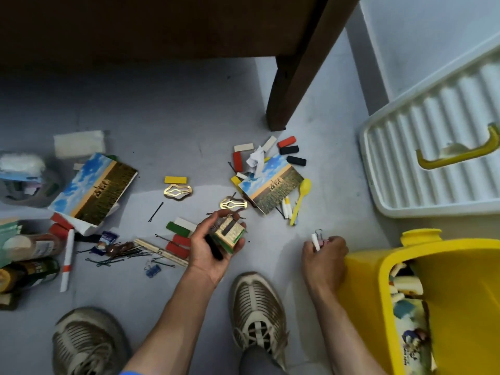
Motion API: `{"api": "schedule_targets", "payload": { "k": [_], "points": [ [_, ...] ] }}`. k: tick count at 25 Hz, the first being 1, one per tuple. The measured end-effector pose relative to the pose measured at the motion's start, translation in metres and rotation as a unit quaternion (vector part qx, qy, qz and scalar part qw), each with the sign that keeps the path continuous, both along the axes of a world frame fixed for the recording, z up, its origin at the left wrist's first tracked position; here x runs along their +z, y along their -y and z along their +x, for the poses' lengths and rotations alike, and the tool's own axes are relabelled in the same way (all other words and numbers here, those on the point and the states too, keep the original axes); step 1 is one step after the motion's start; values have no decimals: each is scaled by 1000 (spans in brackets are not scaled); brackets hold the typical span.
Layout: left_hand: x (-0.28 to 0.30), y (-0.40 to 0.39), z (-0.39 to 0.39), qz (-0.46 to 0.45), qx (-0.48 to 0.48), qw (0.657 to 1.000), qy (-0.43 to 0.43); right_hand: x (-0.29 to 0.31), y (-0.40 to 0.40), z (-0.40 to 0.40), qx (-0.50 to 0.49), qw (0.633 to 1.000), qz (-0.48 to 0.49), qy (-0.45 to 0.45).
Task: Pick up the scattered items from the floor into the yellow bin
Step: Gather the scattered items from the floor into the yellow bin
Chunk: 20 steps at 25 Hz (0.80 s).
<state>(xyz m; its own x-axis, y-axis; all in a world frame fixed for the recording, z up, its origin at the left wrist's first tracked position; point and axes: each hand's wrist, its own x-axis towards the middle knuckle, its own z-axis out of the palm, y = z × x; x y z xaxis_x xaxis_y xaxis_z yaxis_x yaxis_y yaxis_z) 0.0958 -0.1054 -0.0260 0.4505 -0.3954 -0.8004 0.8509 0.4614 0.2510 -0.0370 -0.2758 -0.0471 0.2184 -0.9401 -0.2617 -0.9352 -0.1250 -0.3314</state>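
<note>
Floor (167, 109) wide under me, brown table leg (295, 77) up at the far side, white ribbed lid (433, 147) leaning at the right. The yellow bin (465, 266) sits at the near right edge of the floor, tipped toward me, already part full of blocks. Two picture boxes are out there: one (94, 188) toward the left edge, one (273, 188) near the middle, ringed with coloured blocks and a yellow spoon (300, 198).

My left hand (213, 244) has its grip curled round a small green-and-gold box (230, 234) plus a black stick, palm up, lifted off the floor. My right hand (324, 255) is pinching a binder clip (320, 238) and a white stick, just beside the bin's rim.

The step, I'd say, is unloading both handfuls. Best to carry the right hand over the rim first, let go low inside so nothing bounces out, then bring the left across. The hairpins (119, 255) and gold clips (232, 204) are small and flat; I reckon they'll need fingertip pinching later.
</note>
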Motion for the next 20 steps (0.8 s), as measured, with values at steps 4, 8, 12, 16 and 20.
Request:
{"api": "schedule_targets", "payload": {
  "k": [4, 8, 12, 16, 20],
  "points": [
    [3, -1, 5, -9, -9, 1000, 20, -6, 2, 3, 15, 997, 36, -61],
    [2, 3, 10, -2, -21, 1000, 17, -5, 1, 6, 121, 991, 59, -14],
    [6, 7, 7, -1, -28, 1000, 14, -8, -9, 28, 168, 979, 84, -78],
    [12, 4, 12, 5, -31, 999, 24, 0, -15, 46, 109, 982, 150, 31],
    [38, 17, 23, -16, -58, 997, 55, 50, -33, 73, 43, 911, 281, 300]
  ]
}}
